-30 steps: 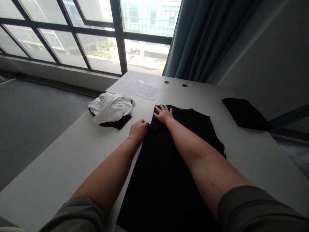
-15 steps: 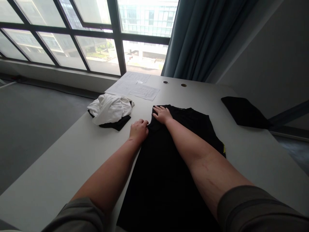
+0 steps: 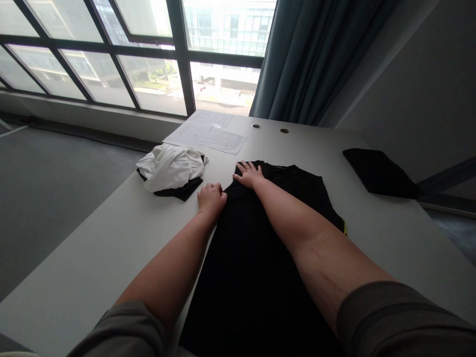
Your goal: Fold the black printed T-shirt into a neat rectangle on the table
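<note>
A black shirt point(image 3: 256, 267) lies spread out on the white table point(image 3: 122, 233), its neckline at the far end and its near part running out of the bottom of the view. My left hand point(image 3: 211, 199) is closed at the shirt's left edge, with the thumb and fingers pinching the cloth below the shoulder. Flat on the left shoulder of the shirt rests my right hand point(image 3: 248, 174), fingers spread. A small yellow patch point(image 3: 345, 228) shows at the shirt's right edge. My right forearm covers part of the shirt's middle.
Left of the shirt sits a crumpled white garment point(image 3: 173, 166) on top of black cloth point(image 3: 182, 191). Printed papers point(image 3: 223, 140) lie at the far end near two cable holes point(image 3: 284, 131). A folded black cloth point(image 3: 379, 171) is at the right edge, and a curtain point(image 3: 290, 64) hangs behind.
My left hand has shifted slightly left, drawing the shirt's edge outward a little. The right hand stays on the shoulder, its fingers moved slightly.
</note>
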`<state>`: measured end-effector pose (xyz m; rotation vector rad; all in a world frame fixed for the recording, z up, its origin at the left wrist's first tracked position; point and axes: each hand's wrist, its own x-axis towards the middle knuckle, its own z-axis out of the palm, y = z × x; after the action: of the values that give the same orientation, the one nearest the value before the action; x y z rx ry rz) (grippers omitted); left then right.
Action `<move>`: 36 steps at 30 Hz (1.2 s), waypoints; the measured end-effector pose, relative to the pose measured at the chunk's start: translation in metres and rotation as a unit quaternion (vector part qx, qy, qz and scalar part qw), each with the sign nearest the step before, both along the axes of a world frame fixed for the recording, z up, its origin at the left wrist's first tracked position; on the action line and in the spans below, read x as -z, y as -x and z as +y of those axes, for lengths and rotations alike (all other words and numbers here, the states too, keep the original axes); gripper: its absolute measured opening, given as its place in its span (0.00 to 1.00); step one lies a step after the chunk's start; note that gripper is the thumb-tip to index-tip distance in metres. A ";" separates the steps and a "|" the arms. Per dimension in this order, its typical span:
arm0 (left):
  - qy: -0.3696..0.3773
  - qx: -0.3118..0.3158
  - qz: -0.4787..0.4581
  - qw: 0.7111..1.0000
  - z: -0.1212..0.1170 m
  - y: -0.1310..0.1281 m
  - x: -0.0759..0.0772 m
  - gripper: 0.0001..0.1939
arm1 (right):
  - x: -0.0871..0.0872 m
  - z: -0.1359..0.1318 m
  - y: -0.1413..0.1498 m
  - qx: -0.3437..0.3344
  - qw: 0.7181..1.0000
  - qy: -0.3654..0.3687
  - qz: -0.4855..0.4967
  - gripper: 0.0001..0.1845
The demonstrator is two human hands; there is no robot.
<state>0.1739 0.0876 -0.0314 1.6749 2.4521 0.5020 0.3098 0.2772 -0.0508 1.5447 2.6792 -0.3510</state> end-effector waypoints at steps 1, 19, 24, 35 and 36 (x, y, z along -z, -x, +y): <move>-0.001 -0.002 -0.002 1.000 0.001 0.000 0.001 0.08 | 0.000 -0.002 -0.001 0.002 1.000 -0.007 0.006 0.43; -0.040 0.290 0.039 0.955 -0.015 -0.018 -0.003 0.19 | 0.000 -0.013 -0.007 -0.007 0.993 -0.095 0.072 0.29; -0.027 0.227 0.048 0.972 -0.012 -0.016 0.005 0.28 | -0.004 -0.009 -0.013 -0.031 0.998 -0.050 0.039 0.34; 0.023 0.174 0.132 0.976 -0.014 -0.026 0.007 0.31 | -0.014 -0.131 -0.062 -0.099 0.990 -0.105 0.006 0.32; 0.020 0.175 0.140 0.974 -0.015 -0.026 0.008 0.31 | -0.016 -0.144 -0.071 -0.102 0.991 -0.090 0.000 0.33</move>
<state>0.2004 0.0729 -0.0394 2.2274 2.2358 0.1790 0.3812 0.1329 -0.0352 1.2888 2.9044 -0.1027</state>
